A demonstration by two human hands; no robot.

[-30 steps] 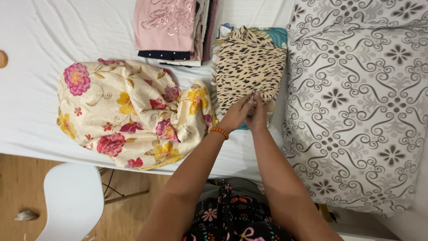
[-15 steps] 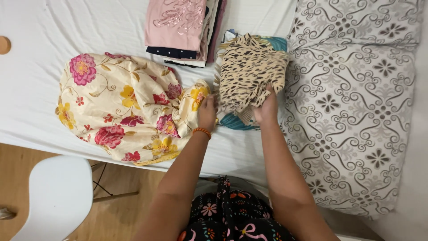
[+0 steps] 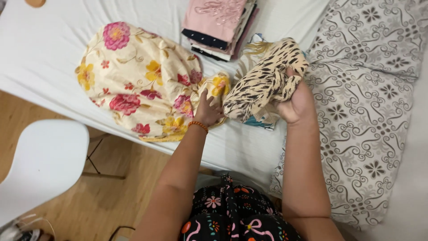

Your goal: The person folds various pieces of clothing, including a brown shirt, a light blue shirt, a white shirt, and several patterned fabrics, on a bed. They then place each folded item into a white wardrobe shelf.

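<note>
My right hand (image 3: pixel 295 103) grips a folded tan garment with black tiger stripes (image 3: pixel 264 82), lifted off the white bed sheet (image 3: pixel 49 49). My left hand (image 3: pixel 207 111), with an orange bead bracelet at the wrist, rests on the edge of a crumpled cream floral cloth (image 3: pixel 140 82) with pink and yellow flowers; its fingers touch that cloth beside the striped garment. A teal patterned cloth (image 3: pixel 262 122) peeks out under the striped garment.
A stack of folded clothes (image 3: pixel 220 24) topped by a pink piece lies at the back. A grey patterned pillow (image 3: pixel 365 107) fills the right side. A white chair (image 3: pixel 38 167) stands on the wooden floor at left.
The striped garment, flat on the bed a second ago, has been bunched and lifted by my right hand. My left hand has moved left onto the floral cloth.
</note>
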